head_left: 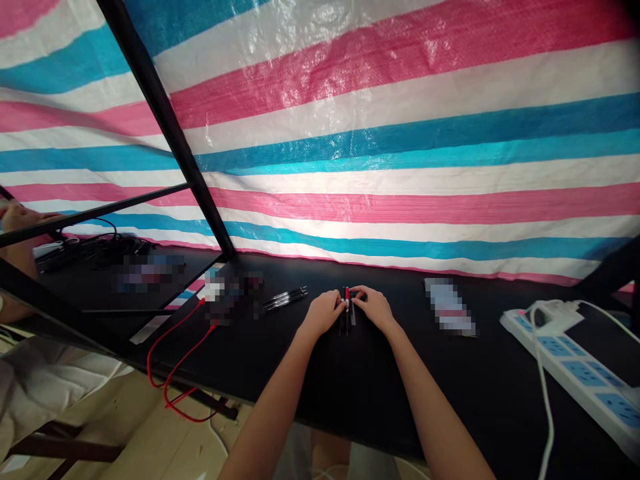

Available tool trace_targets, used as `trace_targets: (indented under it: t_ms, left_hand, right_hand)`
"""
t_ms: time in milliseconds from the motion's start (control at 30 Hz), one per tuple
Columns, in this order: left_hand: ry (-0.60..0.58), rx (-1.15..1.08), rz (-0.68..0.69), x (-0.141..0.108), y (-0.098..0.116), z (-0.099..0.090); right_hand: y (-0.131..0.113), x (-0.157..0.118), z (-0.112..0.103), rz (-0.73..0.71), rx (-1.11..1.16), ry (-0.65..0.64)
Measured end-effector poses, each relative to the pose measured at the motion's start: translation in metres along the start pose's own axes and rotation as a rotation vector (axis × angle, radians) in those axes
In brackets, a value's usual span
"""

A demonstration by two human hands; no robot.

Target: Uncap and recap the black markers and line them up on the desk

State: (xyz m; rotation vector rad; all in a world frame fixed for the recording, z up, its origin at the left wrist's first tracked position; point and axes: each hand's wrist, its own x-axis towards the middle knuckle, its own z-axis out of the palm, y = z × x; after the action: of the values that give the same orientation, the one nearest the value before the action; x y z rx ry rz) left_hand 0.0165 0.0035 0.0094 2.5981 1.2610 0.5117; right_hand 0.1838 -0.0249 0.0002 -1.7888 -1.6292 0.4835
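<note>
Both hands meet over the black table around a small bunch of pens (347,323), one of them with a red part at its far end. From the left, my left hand (324,312) presses its closed thumb and fingers against the bunch. My right hand (375,308) pinches at the other side, its fingers curved and fingertips at the pens. The pens point away from me, and the fingers cover some of them. Left of my hands, another bundle of slim dark and clear pens (285,299) lies on the table.
On the right stand a white power strip (575,373) with a plugged-in cable and a blurred flat packet (450,307). Red cables (167,347) hang off the left edge near blurred items. A black metal frame (165,120) separates a neighbouring table, where another person's hand (20,217) shows.
</note>
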Motion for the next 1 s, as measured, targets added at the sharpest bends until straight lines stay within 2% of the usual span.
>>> trace_targets:
  t_ms: [767, 900, 1000]
  left_hand:
    - [-0.032, 0.092, -0.024, 0.001, 0.005, 0.000]
    - [0.003, 0.196, -0.136, 0.000, -0.004, -0.005]
    - [0.079, 0.290, -0.257, -0.006, -0.014, -0.014]
  right_hand:
    - [0.008, 0.003, 0.003, -0.040, 0.061, 0.014]
    - [0.012, 0.005, 0.004, -0.019, 0.156, 0.017]
    - [0.012, 0.005, 0.003, 0.005, 0.218, 0.005]
